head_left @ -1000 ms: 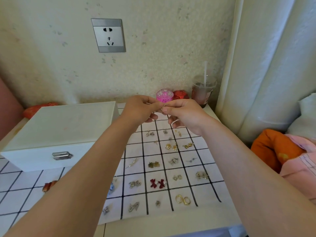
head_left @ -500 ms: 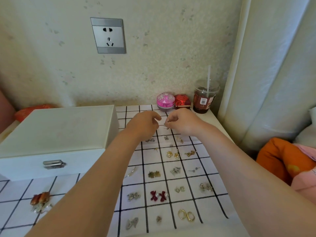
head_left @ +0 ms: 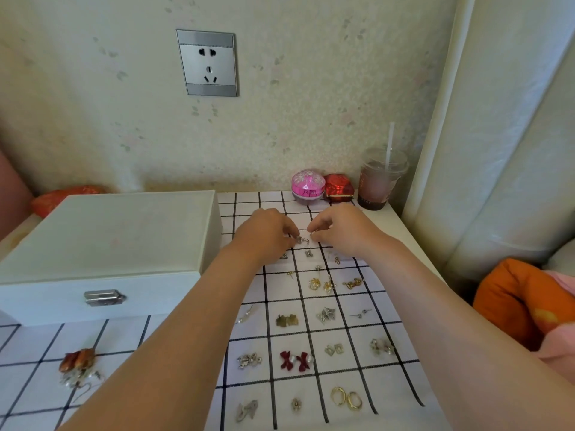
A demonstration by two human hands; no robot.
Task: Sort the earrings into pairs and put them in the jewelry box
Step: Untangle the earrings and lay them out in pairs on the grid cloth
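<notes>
Wall socket (head_left: 207, 63), pink jar (head_left: 308, 185), red box (head_left: 338, 187), lidded drink cup (head_left: 381, 181), curtain (head_left: 497, 119), orange cushion (head_left: 510, 300)

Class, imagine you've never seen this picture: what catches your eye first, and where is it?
The left hand and right hand meet over a small silver earring at the far end of the checked cloth. Nearer, red bow earrings and gold hoops stand out among the pairs in its squares. A closed white jewelry box sits to the left.

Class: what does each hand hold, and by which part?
The left hand pinches a small silver earring in its fingers; by which part is too small to tell. Whether the right hand holds anything cannot be told.
</notes>
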